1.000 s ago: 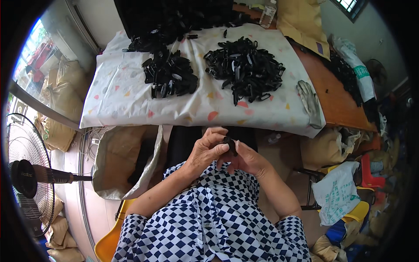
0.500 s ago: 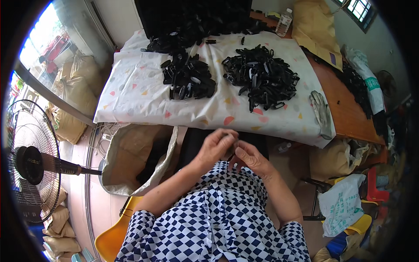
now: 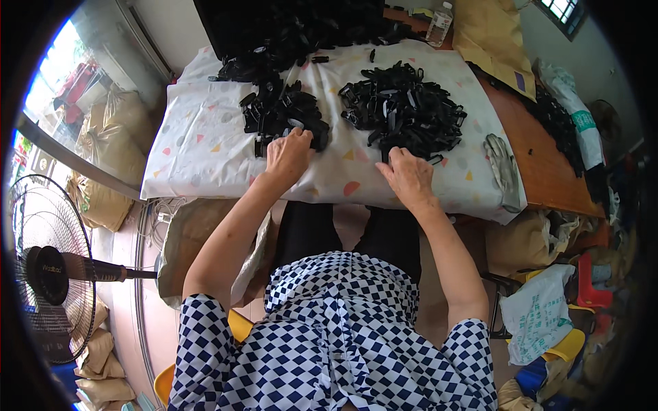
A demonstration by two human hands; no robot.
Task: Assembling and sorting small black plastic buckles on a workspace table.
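Two heaps of small, elongated black plastic pieces lie on the cloth-covered table in front of me. At the near edge of the left heap, my left hand has its fingers bent down onto the pieces. My right hand is by the near edge of the right heap, fingers curled and thumb close to the forefinger. Whatever lies between the fingertips of either hand is hidden or too small to name. Both heaps consist of similar shiny black parts; their exact kind is unclear.
A larger black mass of pieces spreads from a dark container at the back. A grey glove lies on the right, a clear bottle at the far right. Below the table's left side stands an open sack, near a standing fan.
Both hands were together above my lap, fingers closed around something small. They have parted and reached forward to the table, the left to the left heap, the right to the right heap.
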